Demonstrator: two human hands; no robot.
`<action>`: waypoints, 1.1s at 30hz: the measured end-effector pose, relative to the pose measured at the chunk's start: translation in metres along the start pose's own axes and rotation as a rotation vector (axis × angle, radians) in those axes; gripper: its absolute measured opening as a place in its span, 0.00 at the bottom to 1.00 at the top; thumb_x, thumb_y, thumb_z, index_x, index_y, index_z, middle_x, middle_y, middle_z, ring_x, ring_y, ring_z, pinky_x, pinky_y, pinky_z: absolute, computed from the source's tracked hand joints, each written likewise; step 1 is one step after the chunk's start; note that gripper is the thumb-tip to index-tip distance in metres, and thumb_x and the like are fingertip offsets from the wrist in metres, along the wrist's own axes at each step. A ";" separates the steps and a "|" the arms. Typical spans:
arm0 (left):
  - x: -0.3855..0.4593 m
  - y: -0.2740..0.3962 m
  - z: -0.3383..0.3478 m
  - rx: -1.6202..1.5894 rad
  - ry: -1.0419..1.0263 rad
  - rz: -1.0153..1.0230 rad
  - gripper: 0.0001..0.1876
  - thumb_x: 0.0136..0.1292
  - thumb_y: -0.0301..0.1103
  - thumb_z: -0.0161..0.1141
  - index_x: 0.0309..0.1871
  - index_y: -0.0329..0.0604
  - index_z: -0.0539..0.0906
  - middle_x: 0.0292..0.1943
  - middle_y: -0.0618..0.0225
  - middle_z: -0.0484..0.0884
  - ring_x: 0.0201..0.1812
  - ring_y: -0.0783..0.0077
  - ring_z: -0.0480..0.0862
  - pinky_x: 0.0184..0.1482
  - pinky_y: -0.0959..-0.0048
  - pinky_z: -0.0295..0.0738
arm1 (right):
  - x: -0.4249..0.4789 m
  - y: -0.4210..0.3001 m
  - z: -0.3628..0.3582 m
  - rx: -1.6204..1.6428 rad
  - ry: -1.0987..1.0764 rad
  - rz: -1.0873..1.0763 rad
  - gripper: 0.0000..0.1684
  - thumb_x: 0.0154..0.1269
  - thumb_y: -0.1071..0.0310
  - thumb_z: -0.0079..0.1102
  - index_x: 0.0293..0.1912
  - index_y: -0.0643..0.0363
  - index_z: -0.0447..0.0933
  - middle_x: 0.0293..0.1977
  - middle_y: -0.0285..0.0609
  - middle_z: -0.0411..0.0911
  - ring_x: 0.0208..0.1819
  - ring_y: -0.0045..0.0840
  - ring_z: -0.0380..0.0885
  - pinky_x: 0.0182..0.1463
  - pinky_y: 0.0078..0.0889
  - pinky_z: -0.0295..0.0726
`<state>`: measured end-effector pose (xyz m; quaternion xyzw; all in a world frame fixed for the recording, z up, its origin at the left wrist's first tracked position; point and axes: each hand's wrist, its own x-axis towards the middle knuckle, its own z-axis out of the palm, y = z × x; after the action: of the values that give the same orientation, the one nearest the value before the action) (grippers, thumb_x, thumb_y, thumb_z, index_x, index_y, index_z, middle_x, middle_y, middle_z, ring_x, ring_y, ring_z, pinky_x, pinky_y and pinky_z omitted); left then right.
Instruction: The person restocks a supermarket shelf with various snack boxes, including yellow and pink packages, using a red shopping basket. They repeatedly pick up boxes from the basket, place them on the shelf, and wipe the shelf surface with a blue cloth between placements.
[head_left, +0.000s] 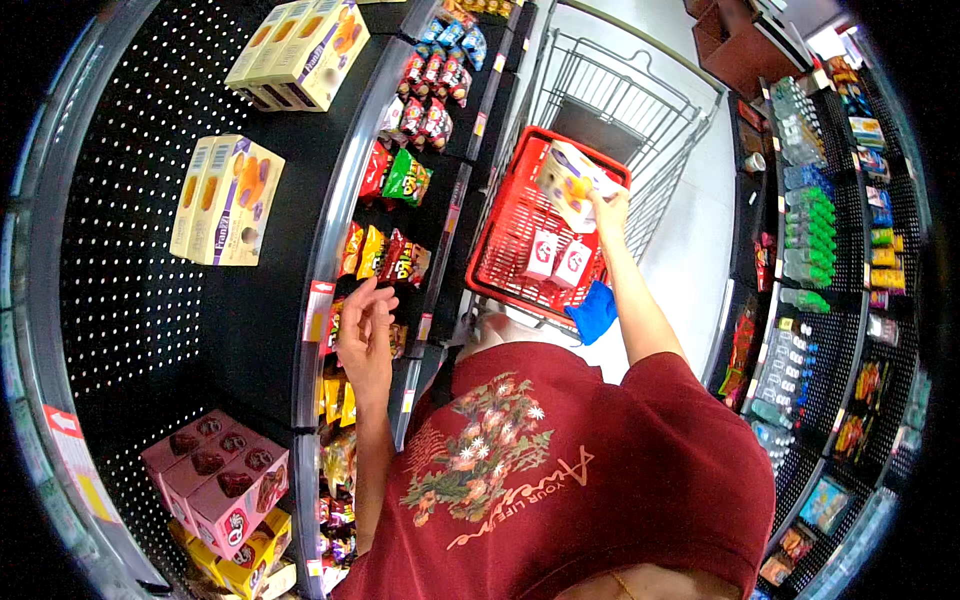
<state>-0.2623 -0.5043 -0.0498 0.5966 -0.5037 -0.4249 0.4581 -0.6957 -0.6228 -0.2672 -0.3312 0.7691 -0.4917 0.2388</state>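
Note:
In my right hand (611, 214) is a cream and purple snack box (571, 184) with cookies pictured on it, gripped at one corner. That hand is over a red plastic basket (491, 225), and the box is above or in its far part. Two white and pink boxes (541, 253) with a round red emblem stand in the basket nearer to me. A blue cloth (595, 313) hangs at the basket's near right corner. My left hand (365, 322) holds nothing, its fingers loosely bent and apart, beside the shelf edge (319, 300).
The basket rests on a metal shopping cart (622, 82). On the left shelf stand more cream boxes (229, 199), several pink boxes (217, 480) and yellow boxes (244, 566). Bagged snacks (405, 176) fill lower shelves. Across the aisle, a shelf holds bottles (810, 225).

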 end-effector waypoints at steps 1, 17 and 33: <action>-0.003 -0.001 -0.002 0.005 0.020 -0.019 0.19 0.79 0.33 0.56 0.68 0.38 0.77 0.54 0.58 0.86 0.50 0.69 0.88 0.50 0.73 0.83 | -0.012 -0.031 -0.004 0.108 -0.061 0.109 0.31 0.55 0.66 0.78 0.55 0.65 0.74 0.46 0.50 0.83 0.48 0.33 0.82 0.54 0.35 0.81; 0.016 -0.012 -0.058 -0.055 0.452 0.061 0.18 0.78 0.29 0.58 0.68 0.39 0.76 0.56 0.60 0.84 0.49 0.72 0.87 0.47 0.74 0.86 | 0.023 0.088 0.011 -0.761 -0.304 -0.252 0.29 0.59 0.74 0.71 0.60 0.68 0.78 0.51 0.59 0.85 0.54 0.45 0.85 0.60 0.43 0.82; 0.092 -0.005 -0.106 -0.064 0.683 0.058 0.39 0.71 0.30 0.66 0.81 0.39 0.59 0.79 0.51 0.60 0.79 0.56 0.62 0.74 0.62 0.69 | -0.134 -0.371 0.220 0.465 -1.157 -0.579 0.55 0.66 0.44 0.70 0.78 0.64 0.56 0.76 0.57 0.62 0.79 0.40 0.59 0.78 0.46 0.60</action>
<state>-0.1465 -0.5825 -0.0351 0.6750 -0.3244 -0.2032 0.6308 -0.3527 -0.7649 -0.0109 -0.6728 0.2730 -0.4320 0.5349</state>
